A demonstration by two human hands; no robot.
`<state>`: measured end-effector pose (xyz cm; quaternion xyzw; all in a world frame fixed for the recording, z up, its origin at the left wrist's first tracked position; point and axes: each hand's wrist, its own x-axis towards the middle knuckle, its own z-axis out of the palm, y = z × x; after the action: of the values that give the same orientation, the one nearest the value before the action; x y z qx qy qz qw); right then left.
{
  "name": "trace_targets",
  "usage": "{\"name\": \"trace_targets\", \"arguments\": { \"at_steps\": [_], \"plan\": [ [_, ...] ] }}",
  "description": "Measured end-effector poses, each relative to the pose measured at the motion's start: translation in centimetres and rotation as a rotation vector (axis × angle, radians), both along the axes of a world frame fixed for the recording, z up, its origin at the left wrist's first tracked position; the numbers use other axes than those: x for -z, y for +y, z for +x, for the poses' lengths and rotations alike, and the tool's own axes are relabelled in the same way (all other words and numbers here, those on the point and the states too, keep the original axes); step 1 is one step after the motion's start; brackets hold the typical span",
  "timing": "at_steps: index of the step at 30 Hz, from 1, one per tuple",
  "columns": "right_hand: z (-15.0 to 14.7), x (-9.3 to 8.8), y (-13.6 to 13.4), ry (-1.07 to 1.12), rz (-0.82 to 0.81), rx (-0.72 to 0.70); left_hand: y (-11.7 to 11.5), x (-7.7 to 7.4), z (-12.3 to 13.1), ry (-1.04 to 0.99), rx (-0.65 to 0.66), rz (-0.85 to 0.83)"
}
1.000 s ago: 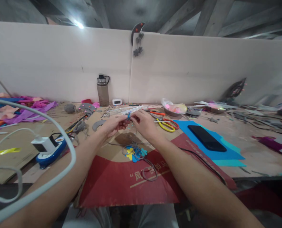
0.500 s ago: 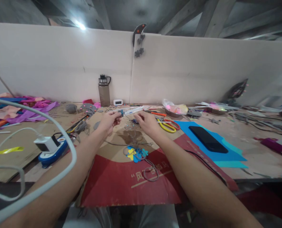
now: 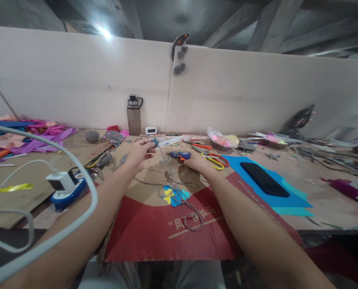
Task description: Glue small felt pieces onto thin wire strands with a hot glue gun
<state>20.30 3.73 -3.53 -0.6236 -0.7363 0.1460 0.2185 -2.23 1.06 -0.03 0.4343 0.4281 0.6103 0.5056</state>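
Note:
My left hand (image 3: 142, 154) pinches a small blue piece (image 3: 155, 141), with a thin grey string hanging from it. The piece's exact shape is too small to make out. To the right, my right hand (image 3: 196, 161) is wrapped round a small blue glue gun (image 3: 180, 155) with an orange trigger; its nozzle points left toward the string. Nearer to me, blue and yellow flower cutouts (image 3: 175, 195) lie on the cardboard (image 3: 155, 237), with loops of grey cord (image 3: 194, 220) over and beside them.
Scissors (image 3: 216, 161) lie right of my right hand. Farther right, a black phone (image 3: 263, 178) rests on blue sheets (image 3: 299, 200). A bottle (image 3: 133, 116) stands at the back. At left are a power strip (image 3: 67, 194) and a white cable (image 3: 90, 188) crossing close in front.
My right hand has closed round the glue gun and now holds it a little right of its earlier place. My left hand keeps the blue piece nearly still.

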Motion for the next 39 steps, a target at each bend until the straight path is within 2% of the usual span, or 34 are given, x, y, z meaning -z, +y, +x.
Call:
{"name": "trace_targets", "arguments": {
  "at_steps": [3, 5, 7, 9, 12, 14, 16, 19, 22, 23, 25, 28, 31, 35, 39],
  "plan": [
    [0.1, -0.2, 0.3, -0.031, -0.062, 0.093, 0.2, 0.2, -0.1, -0.012, -0.005, 0.016],
    [-0.3, -0.6, 0.2, -0.009, 0.076, 0.136, 0.4, 0.3, -0.1, 0.001, -0.013, 0.046],
    [-1.3, -1.1, -0.3, 0.128, 0.252, 0.133, 0.4, 0.4, 0.1, 0.029, -0.021, 0.092],
    [-2.6, -1.7, -1.2, 0.389, 0.300, 0.013, 0.2, 0.4, 0.4, 0.055, -0.022, 0.138],
    [-4.7, -2.0, -2.5, 0.771, 0.131, -0.244, -0.4, 0.4, 1.2, 0.069, 0.021, 0.180],
    [-5.6, -2.0, -3.2, 0.897, 0.074, -0.325, -0.8, 0.4, 1.9, 0.075, 0.083, 0.188],
    [-5.8, -2.0, -3.4, 0.926, 0.095, -0.362, -1.2, 0.5, 2.3, 0.085, 0.151, 0.181],
    [-5.0, -2.5, -3.2, 0.866, 0.153, -0.366, -1.6, 0.4, 2.6, 0.111, 0.257, 0.147],
    [-3.8, -3.3, -3.1, 0.673, 0.294, -0.351, -1.8, -0.2, 2.3, 0.131, 0.371, 0.105],
    [-3.5, -3.6, -3.1, 0.572, 0.368, -0.360, -1.8, -0.4, 2.0, 0.154, 0.373, 0.103],
    [-3.1, -3.9, -3.1, 0.371, 0.494, -0.401, -1.7, -0.8, 1.5, 0.276, 0.283, 0.145],
    [-3.1, -3.9, -3.3, 0.194, 0.541, -0.511, -1.5, -1.2, 0.9, 0.546, 0.189, 0.240],
    [-3.3, -3.7, -3.4, 0.122, 0.551, -0.563, -1.5, -1.2, 0.8, 0.653, 0.284, 0.259],
    [-3.2, -3.5, -3.5, 0.104, 0.566, -0.552, -1.4, -0.9, 0.7, 0.621, 0.388, 0.164],
    [-3.1, -3.7, -3.6, 0.113, 0.565, -0.610, -1.3, -0.7, 0.6, 0.537, 0.455, 0.067]
  ]
}}
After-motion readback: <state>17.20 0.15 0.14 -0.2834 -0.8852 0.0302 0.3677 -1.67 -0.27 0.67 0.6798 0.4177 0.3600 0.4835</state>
